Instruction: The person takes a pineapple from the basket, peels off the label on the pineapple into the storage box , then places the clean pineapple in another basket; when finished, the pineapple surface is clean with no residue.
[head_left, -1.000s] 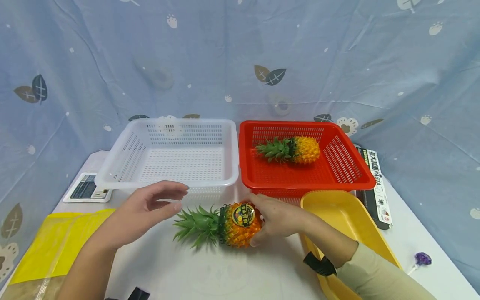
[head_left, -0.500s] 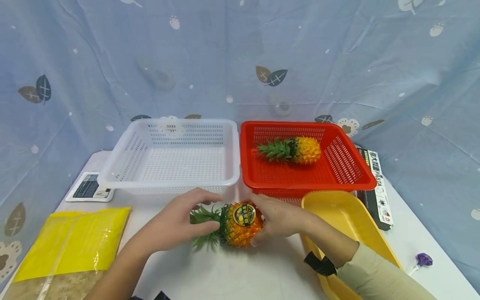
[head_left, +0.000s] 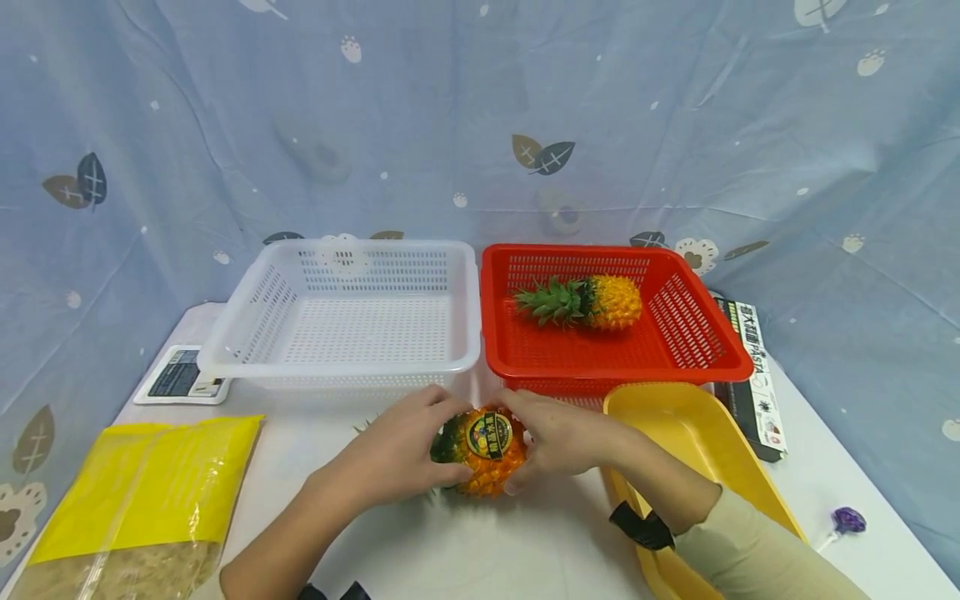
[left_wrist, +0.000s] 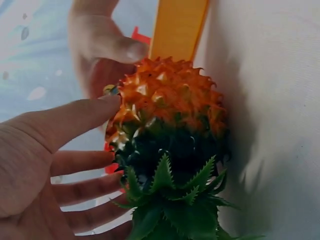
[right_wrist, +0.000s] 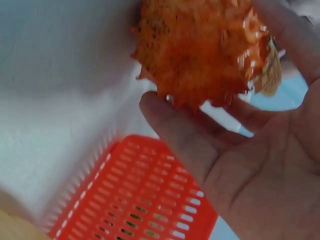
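**Hands close on orange plastic pineapple at table's front edge**

Hands meet from both sides around the orange plastic pineapple with a green leafy crown [head_left: 480, 450], which lies on its side on the white table [head_left: 525, 542] just in front of the gap between two baskets. Its long axis runs left to right, crown to the person's left and rounded base to the right. The left hand [head_left: 397, 454] curls over the crown end, hiding most of the leaves; the left wrist view shows its thumb pressed on the spiky orange body. The right hand [head_left: 558, 437] cups the base end, fingers wrapped beneath it. A round black-and-yellow sticker [head_left: 488, 434] faces up on the fruit; its writing is too small to read.

Half a second earlier the left hand lay only on the leaves; a second ago it hovered apart, the whole crown showing. The right hand has held the base throughout.

Behind stand a white perforated plastic basket [head_left: 225, 354] and a red perforated plastic basket [head_left: 502, 358], the latter holding a second pineapple [head_left: 592, 302], crown also pointing left. A yellow plastic tray [head_left: 720, 450] sits to the right, beside a dark box printed "PASTA" [head_left: 753, 367]. A yellow bag [head_left: 142, 487] and a small digital scale [head_left: 178, 377] lie to the left.
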